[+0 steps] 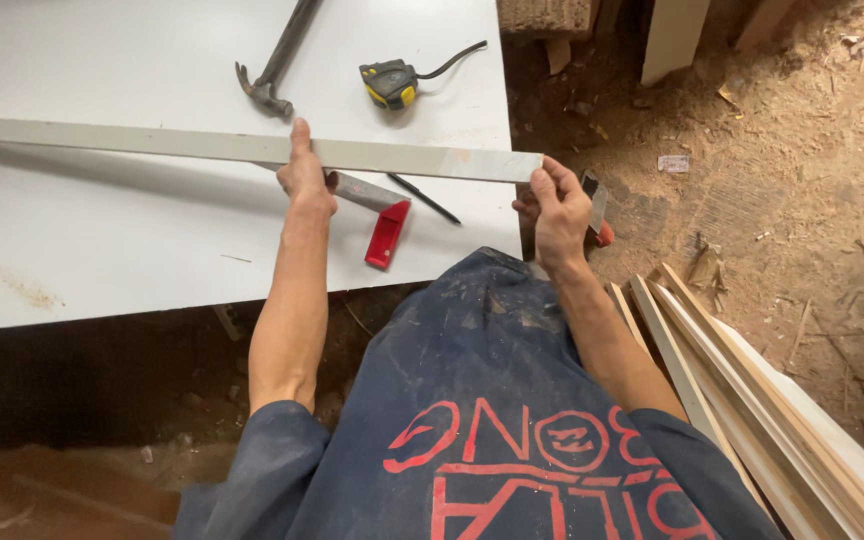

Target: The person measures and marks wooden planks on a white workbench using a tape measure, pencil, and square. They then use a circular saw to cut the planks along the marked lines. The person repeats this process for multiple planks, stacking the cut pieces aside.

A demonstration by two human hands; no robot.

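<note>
The long pale strip lies flat across the white surface, running from 9 o'clock to 3 o'clock, with its right end overhanging the surface edge.

The left hand presses down on the strip near its middle; the fingers are held together over the far edge, thumb side toward the person.

The right hand pinches the overhanging end between thumb and fingers. A thin flat blade-like piece sits behind this hand; whether the hand holds it cannot be determined.

Just beside the left hand, at 4 o'clock, lies a square with a red handle and a metal blade. A dark pencil rests next to it. At 12 o'clock lie a hammer and a yellow-and-black tape measure.

Risks, as judged:
- The strip is slender and supported at two points only. Uneven pressure may pivot it and shift its line.
- The overhanging end may flex or dip if the pinch loosens.
- The square lies close to the left wrist; a nudge may push it off the near edge.
- Stacked wooden slats and sawdust on the floor at 4 o'clock present a trip and slip hazard.
</note>
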